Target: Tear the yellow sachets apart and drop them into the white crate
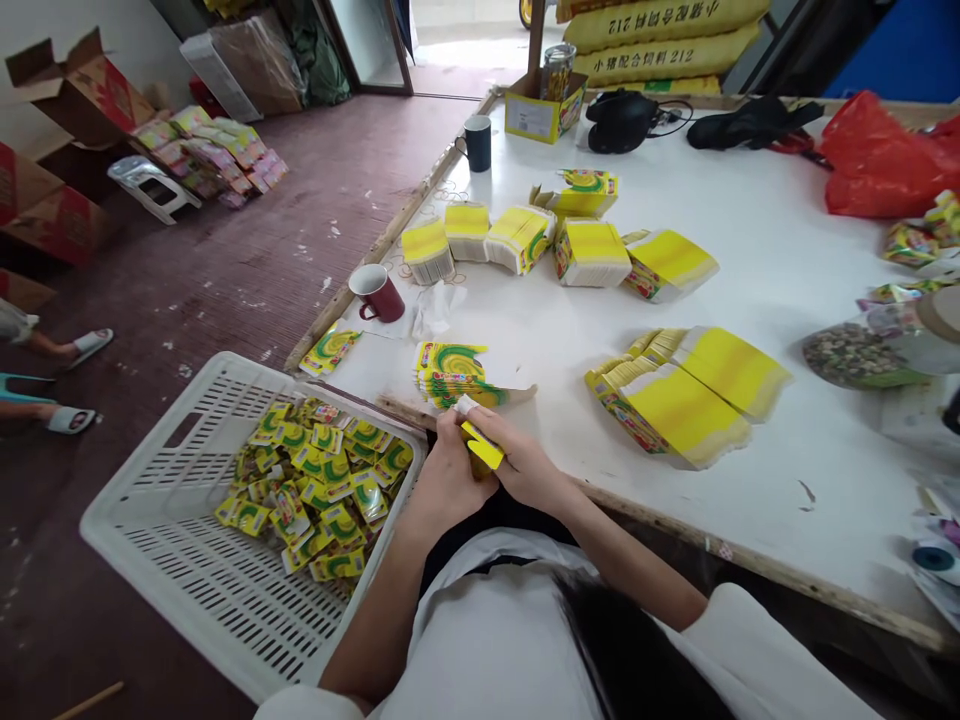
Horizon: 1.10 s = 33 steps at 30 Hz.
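At the table's front edge, my left hand [451,482] and my right hand [529,462] meet around a small yellow carton [486,450]. Both hands have their fingers closed on it, and they cover much of its body; a bright yellow flap shows between them. Something white, perhaps a wrap, covers a fingertip at the top. Just beyond the hands lies a fanned pile of yellow-and-green flat cartons [454,372]. Left of my left arm stands a white plastic basket [161,500] holding many small yellow-and-green packs [326,480].
Stacks of yellow flat cartons [690,395] lie on the white table [795,520]. A maroon mug [384,300] and a dark mug [478,145] stand near its left edge. On the right are a jar [855,352] and a red plastic bag [885,160]. Someone's slippered feet [73,418] show at left.
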Motion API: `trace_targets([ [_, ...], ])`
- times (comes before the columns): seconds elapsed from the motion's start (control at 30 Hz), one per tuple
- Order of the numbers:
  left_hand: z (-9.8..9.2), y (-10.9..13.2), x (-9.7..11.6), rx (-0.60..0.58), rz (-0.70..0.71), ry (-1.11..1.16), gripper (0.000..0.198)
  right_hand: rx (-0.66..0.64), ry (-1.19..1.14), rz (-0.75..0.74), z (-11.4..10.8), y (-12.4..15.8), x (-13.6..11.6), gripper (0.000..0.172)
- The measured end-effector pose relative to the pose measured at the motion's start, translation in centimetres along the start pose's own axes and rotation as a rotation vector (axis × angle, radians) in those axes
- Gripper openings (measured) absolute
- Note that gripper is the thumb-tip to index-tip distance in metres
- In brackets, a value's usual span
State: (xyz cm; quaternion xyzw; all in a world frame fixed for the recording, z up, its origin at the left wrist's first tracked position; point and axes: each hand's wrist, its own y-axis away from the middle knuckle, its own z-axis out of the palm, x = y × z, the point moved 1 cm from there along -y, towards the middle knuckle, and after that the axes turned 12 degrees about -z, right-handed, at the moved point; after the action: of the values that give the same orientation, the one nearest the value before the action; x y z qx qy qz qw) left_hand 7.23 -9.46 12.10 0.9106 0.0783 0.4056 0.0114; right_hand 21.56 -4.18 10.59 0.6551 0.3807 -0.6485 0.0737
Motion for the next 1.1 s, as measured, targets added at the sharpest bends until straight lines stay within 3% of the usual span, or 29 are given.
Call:
trace_targets([
  [0.13, -0.8, 0.2, -0.9, 0.144, 0.012, -0.065, 0.060, 0.167, 0.081, 0.026, -0.9, -0.4, 0.7, 0.053],
  [0.2, -1.8, 0.3, -1.3, 0.155, 0.012, -0.048, 0.055, 0.089, 0.138, -0.003, -1.4, -0.3, 0.7, 0.064],
  [0.3, -3.2, 0.3, -1.5, 0.163, 0.022, -0.038, 0.053, -0.166, 0.229, -0.083, -1.6, 0.0, 0.6, 0.079],
  [0.53, -4.6, 0.0, -1.1, 0.062, -0.013, 0.057, 0.059, -0.307, 0.229, -0.144, -4.2, -0.6, -0.4, 0.030],
  [0.63, -4.4, -0.1, -1.0, 0.062, 0.005, 0.019, 0.059, -0.361, 0.174, -0.114, -4.5, -1.0, -0.7, 0.021],
  [0.77, -4.0, 0.1, -1.2, 0.154, 0.010, -0.055, 0.056, -0.202, 0.173, -0.080, -2.2, -0.8, 0.0, 0.032],
  [0.9, -6.0, 1.8, -3.6, 0.099, -0.126, 0.021, 0.060, -0.031, 0.117, -0.143, -0.8, -1.4, 0.3, 0.068],
  [0.97, -8.2, 3.0, -5.8, 0.127, -0.246, -0.006, 0.065, 0.076, 0.204, -0.102, -1.4, -2.5, 0.3, 0.055],
  [1.03, -10.7, 4.3, -8.2, 0.295, -0.373, -0.210, 0.078, 0.156, 0.408, -0.021, -2.1, -4.0, 0.6, 0.029],
  [1.1, -12.5, 5.2, -10.2, 0.476, -0.468, -0.368, 0.099, 0.165, 0.634, 0.082, -2.4, -5.5, 1.4, 0.021],
])
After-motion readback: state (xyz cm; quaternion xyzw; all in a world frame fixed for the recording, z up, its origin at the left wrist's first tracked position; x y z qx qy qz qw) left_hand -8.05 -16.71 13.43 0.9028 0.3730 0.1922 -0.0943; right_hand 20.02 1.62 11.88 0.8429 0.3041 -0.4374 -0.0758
